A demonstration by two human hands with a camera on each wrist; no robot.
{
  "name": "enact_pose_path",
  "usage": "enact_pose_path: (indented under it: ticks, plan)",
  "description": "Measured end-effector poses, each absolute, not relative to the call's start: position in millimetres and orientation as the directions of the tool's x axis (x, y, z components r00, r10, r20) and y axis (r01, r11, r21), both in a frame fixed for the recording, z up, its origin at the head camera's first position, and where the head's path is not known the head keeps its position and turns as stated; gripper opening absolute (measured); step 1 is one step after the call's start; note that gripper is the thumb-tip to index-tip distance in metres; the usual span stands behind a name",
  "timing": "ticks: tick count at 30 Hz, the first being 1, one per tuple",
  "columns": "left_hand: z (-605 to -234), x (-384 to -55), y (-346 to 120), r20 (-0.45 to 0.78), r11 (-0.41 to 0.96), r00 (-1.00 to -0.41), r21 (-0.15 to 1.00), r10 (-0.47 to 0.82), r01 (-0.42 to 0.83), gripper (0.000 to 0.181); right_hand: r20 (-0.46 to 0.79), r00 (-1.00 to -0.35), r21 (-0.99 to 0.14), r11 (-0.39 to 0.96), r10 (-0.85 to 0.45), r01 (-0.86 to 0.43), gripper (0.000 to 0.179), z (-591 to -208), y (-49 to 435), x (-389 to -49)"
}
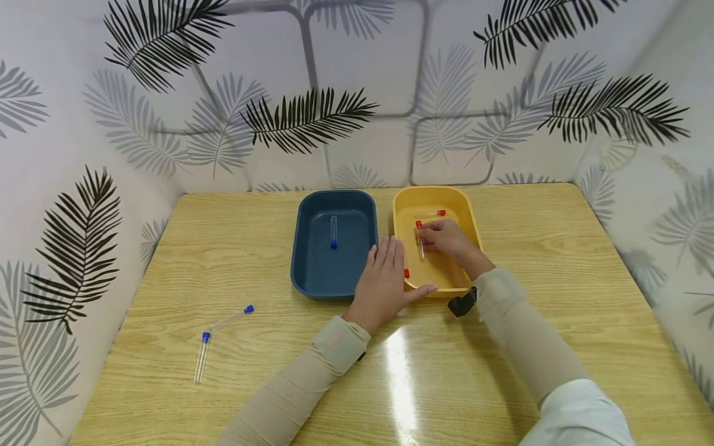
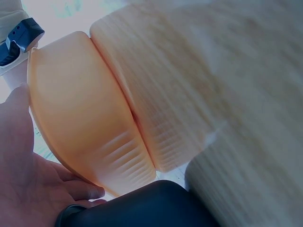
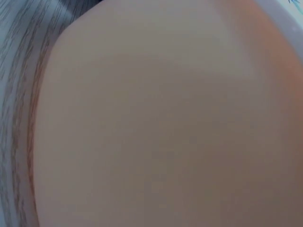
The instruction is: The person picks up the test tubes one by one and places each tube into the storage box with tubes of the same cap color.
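Note:
Over the near left corner of the yellow tray, my left hand rests with its fingers straight along the rim and its thumb out over the near edge. The left wrist view shows these fingers against the tray's outer wall. Inside the tray, my right hand pinches a red-capped test tube just below its cap. Another red-capped tube lies behind it. A third red cap shows beside my left fingers, its tube mostly hidden. Only the tray's surface fills most of the right wrist view.
A dark blue tray stands left of the yellow one, with a blue-capped tube in it. Two more blue-capped tubes, one farther back and one nearer, lie on the wooden table at left.

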State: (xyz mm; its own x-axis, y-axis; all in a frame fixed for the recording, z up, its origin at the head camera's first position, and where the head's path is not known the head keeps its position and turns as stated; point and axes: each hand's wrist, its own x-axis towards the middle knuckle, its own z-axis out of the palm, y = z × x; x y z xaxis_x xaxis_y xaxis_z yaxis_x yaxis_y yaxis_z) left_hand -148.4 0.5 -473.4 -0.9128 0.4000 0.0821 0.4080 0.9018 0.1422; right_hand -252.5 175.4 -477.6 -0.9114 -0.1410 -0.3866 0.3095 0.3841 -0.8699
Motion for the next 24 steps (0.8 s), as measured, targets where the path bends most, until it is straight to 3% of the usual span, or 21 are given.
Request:
enact_pose_path:
  ticks: [24]
  plan:
    - [-475.0, -148.0, 1.2, 0.109, 0.901, -0.910, 0.132, 0.401, 0.413, 0.110, -0.369, -0.922, -0.889, 0.334, -0.118, 0.313, 0.034, -478.0, 176.3, -252.9]
